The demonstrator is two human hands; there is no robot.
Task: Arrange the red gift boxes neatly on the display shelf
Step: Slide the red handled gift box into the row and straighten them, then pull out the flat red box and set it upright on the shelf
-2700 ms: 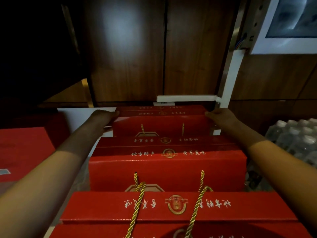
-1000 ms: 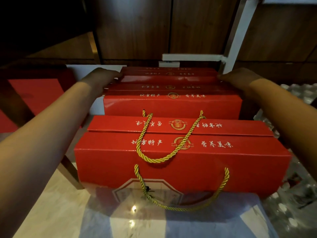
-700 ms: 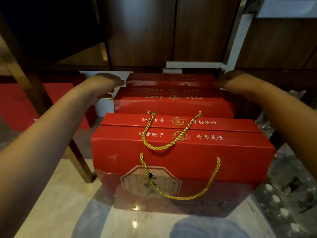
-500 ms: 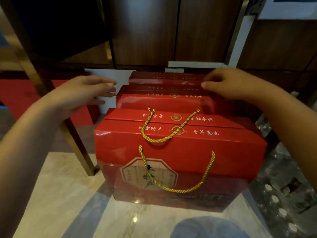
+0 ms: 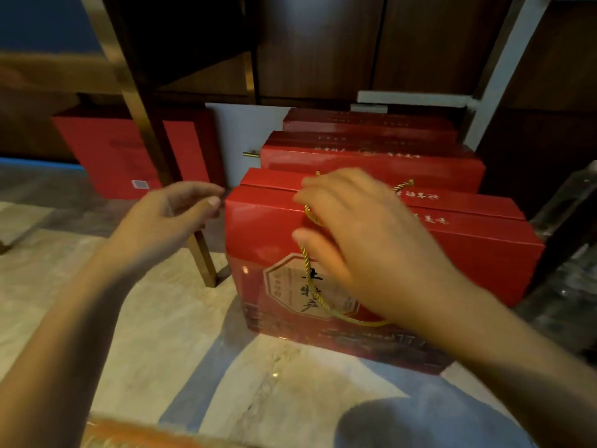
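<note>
red gift boxes (image 5: 371,163), upright, rowed on floor

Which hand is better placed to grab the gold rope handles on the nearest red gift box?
The right hand: it hovers over the front gift box, directly above the gold rope handles. The left hand is off the box's left edge.

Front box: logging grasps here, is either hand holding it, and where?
Cannot be told. The right hand hovers blurred over the front box's cord; left hand is empty.

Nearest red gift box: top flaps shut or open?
Shut. The nearest red gift box has its two top flaps lying flat, meeting along a closed seam.
</note>
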